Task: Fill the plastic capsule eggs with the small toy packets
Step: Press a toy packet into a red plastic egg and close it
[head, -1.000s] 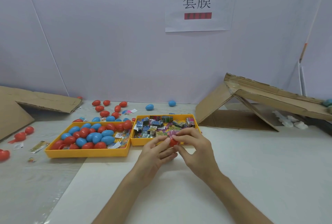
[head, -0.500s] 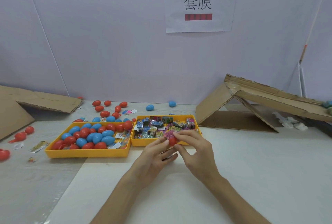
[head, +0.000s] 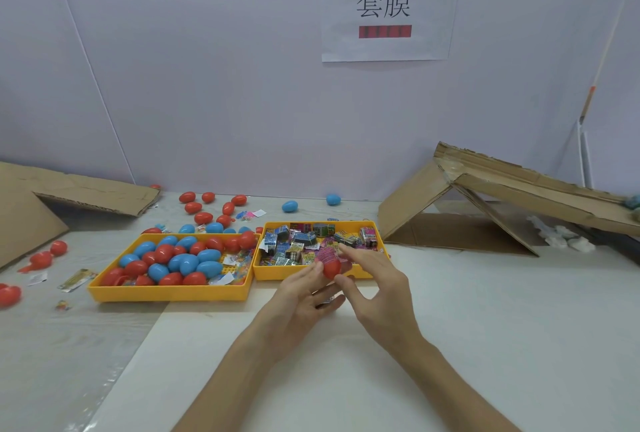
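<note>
My left hand (head: 301, 296) grips a red capsule egg half (head: 331, 268) just in front of the right yellow tray (head: 277, 274). A pink toy packet (head: 325, 254) sticks out of the egg's top. My right hand (head: 379, 279) hovers beside it with its fingers spread; the index fingertip touches the packet and the thumb lies close to the egg's lower side. The right tray holds several small toy packets (head: 298, 241). The left yellow tray (head: 169, 294) holds several red and blue eggs (head: 187, 263). Something small and dark shows under my left fingers; what it is stays unclear.
Loose red eggs (head: 204, 216) and blue eggs (head: 289, 206) lie behind the trays, and more red ones at the far left (head: 45, 256). Cardboard ramps stand at the left (head: 86, 196) and right (head: 519, 185). White wads (head: 568, 241) lie under the right ramp.
My right hand's fingers have spread away from a pinch on the egg. The pink packet now shows above the red egg half. Both hands rose slightly toward the packet tray.
</note>
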A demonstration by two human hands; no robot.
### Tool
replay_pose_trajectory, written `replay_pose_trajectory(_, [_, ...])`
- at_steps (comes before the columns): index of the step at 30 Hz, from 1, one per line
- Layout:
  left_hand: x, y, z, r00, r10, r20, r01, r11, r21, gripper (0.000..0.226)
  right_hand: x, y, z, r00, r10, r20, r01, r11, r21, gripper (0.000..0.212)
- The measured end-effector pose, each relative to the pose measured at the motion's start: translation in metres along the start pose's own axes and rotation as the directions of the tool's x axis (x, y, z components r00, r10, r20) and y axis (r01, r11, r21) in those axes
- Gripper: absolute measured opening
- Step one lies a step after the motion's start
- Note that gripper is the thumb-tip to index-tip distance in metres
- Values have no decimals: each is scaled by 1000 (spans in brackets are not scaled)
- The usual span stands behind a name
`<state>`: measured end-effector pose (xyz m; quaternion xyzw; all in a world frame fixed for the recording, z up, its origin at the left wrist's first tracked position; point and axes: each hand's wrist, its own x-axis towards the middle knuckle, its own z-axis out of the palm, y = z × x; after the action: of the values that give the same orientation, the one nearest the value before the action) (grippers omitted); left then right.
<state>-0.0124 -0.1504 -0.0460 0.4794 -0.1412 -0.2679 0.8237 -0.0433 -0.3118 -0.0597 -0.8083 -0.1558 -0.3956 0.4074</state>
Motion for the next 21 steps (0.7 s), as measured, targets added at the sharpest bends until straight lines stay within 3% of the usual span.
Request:
replay_pose_trajectory(6, [1, -1, -3, 1000, -7, 7, 7, 1000, 23, 36, -1, 1, 0, 999, 3, -37, -3, 1000, 2, 31])
replay_pose_trajectory(18, [4, -3, -5, 999, 20, -36, -16, 993, 116, 38, 1, 5, 0, 1000, 18, -19, -18, 999, 35, 33])
replay_pose_trajectory(21, [7, -5, -5, 984, 112, -140, -87, 981, 174, 43, 3, 3, 2, 978, 206, 40, -209, 965, 157, 30])
